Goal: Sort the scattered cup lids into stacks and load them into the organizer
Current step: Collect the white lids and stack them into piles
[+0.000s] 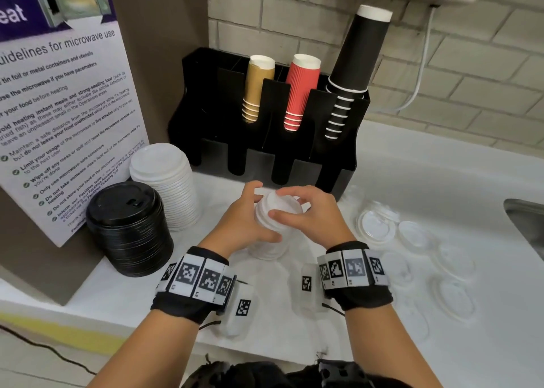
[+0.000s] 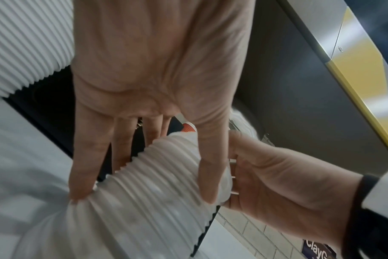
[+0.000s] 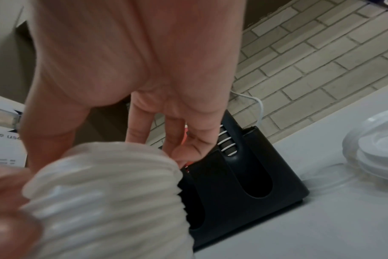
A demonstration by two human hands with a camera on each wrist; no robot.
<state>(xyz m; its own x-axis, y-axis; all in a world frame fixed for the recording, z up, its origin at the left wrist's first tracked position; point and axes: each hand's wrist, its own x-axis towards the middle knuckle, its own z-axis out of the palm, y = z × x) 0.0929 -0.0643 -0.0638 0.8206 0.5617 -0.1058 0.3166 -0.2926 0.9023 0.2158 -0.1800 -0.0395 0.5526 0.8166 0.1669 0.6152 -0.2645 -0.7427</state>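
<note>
— Where's the stack?
— Just before the organizer [image 1: 265, 116]: my left hand [image 1: 238, 222] grips the white lid stack [image 1: 275, 225]; right hand [image 1: 309, 211] pinches its top.
— Risk?
— Probably toppling; uneven squeeze.

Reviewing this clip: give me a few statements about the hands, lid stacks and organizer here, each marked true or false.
1. Both the left hand and the right hand hold the small white lid stack. True.
2. The black lid stack sits in the organizer. False: it stands on the counter, left of the organizer.
3. The red cups stand between gold and black cups. True.
4. No loose lids remain. False: several lie right of the hands.
</note>
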